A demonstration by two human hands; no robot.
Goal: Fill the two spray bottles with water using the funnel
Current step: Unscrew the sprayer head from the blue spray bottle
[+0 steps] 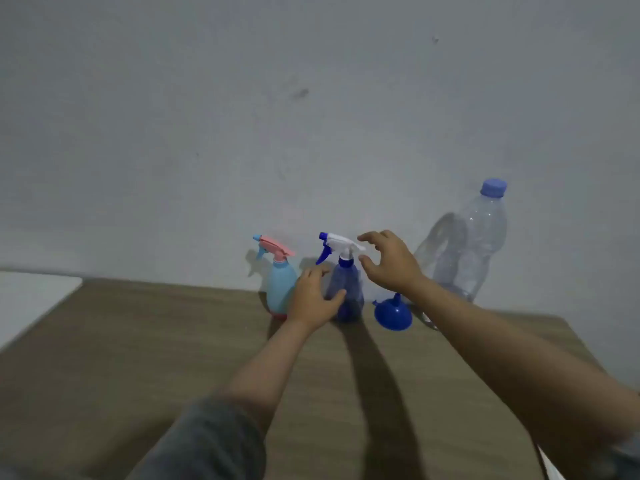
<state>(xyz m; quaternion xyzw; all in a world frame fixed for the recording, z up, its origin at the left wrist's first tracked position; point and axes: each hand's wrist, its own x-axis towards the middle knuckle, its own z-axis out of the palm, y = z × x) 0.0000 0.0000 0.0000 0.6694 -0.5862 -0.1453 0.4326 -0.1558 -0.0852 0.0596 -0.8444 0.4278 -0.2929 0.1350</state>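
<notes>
Dark-blue spray bottle between left hand, right hand

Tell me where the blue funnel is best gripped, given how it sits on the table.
Grip the blue funnel by its narrow spout, pinching from above. It seems to rest wide mouth down, tilted toward the camera, so the spout points up and offers the only slim, exposed part. Come from the front right, clear of the dark blue spray bottle.

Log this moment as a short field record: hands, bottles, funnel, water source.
left hand: wraps the dark blue spray bottle low on its body
right hand: open, fingers spread beside the white trigger head, not clearly gripping
light blue spray bottle: upright, untouched, sprayer on
funnel: blue, on the table, spout up
water bottle: large, clear, capped, by the wall
</notes>
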